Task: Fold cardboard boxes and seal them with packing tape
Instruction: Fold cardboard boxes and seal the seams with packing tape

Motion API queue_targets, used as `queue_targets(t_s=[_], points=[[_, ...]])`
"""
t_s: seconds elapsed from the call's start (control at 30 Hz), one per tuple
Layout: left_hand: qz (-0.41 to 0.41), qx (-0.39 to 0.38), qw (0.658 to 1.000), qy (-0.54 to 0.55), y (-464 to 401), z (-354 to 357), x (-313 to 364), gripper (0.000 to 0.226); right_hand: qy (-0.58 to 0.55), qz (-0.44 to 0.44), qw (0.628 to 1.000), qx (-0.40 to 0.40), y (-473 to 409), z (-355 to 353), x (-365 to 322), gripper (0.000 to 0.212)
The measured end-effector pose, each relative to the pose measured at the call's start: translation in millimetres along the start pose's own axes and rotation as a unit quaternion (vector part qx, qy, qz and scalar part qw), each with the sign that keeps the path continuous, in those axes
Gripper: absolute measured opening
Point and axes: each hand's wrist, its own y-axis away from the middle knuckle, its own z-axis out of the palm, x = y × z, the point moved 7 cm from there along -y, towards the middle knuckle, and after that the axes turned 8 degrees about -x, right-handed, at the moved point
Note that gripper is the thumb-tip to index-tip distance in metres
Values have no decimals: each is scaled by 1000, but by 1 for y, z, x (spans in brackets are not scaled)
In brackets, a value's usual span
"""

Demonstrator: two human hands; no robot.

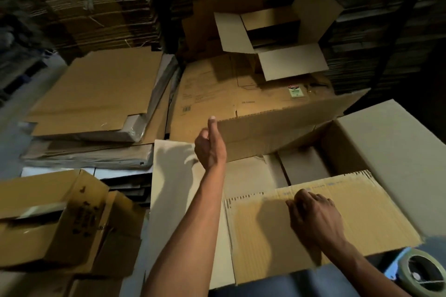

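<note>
A large brown cardboard box (391, 147) stands open in front of me, its four flaps spread out. My left hand (210, 144) reaches to the left corner of the far flap (277, 130), one finger raised at the flap's edge and the others curled. My right hand (313, 217) presses down on the near flap (362, 219), fingers bent over its torn far edge. A roll of packing tape (423, 272) sits at the bottom right, near my right forearm. The box's left flap (173, 176) lies flat under my left arm.
Another open box (277, 38) stands at the back. Flat cardboard sheets (101, 94) lie stacked at the left, with a folded printed box (55, 219) at the lower left. High stacks of flattened cardboard (96, 0) fill the dark background.
</note>
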Motion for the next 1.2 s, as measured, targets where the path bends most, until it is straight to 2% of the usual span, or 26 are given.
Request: queue_targets(t_s=[0.03,0.1,0.17,0.2,0.27,0.33,0.4,0.43,0.5,0.57,0.63,0.67,0.73,0.83,0.9,0.93,0.97,1.03,1.07,1.1,1.13,1.2], points=[[16,9,999,-28,14,-6,-5,50,-3,-3,1000,0,1,-1,0,19],[50,18,993,-104,36,-16,-21,30,-15,-4,1000,1,3,-5,5,19],[64,-1,977,-202,56,-18,-40,21,-41,-2,999,0,4,-9,16,20],[74,-13,960,-269,66,-15,-49,21,-60,-6,998,-5,5,-11,22,20],[113,-21,903,-414,93,-3,-57,24,-95,-19,995,-23,8,-18,31,21],[165,-57,836,-520,119,16,-65,36,-132,-36,990,-45,14,-26,38,19],[190,-143,766,-597,139,42,-86,63,-153,-25,987,-33,19,-37,56,19],[194,-176,743,-615,149,54,-96,74,-159,-2,987,-17,23,-44,71,20],[191,-218,726,-624,168,76,-110,89,-137,55,988,49,33,-64,104,17],[176,-225,733,-618,180,95,-115,97,-44,137,980,138,47,-89,140,21],[140,-224,747,-610,182,108,-114,103,-50,241,951,188,60,-110,179,55],[127,-223,750,-609,181,112,-113,103,-108,297,928,198,66,-117,199,73],[116,-221,750,-612,180,115,-116,99,-276,387,853,216,74,-121,237,103],[116,-221,752,-609,179,111,-130,95,-462,444,715,282,84,-140,258,116],[114,-224,756,-604,178,109,-137,94,-520,417,663,340,91,-159,250,109],[112,-223,756,-605,177,109,-138,93,-531,382,664,362,95,-169,239,103],[108,-221,755,-608,177,110,-137,93,-529,332,689,369,96,-176,227,95],[95,-221,754,-611,179,112,-135,91,-496,192,789,309,93,-182,192,67],[91,-223,757,-608,181,113,-134,90,-461,125,845,242,91,-178,171,49],[91,-225,758,-605,182,112,-134,90,-408,68,894,169,91,-168,152,40],[90,-227,758,-604,183,110,-134,89,-343,16,934,101,91,-153,135,45],[88,-231,758,-604,181,107,-134,89,-173,-61,983,-19,88,-118,103,65]])
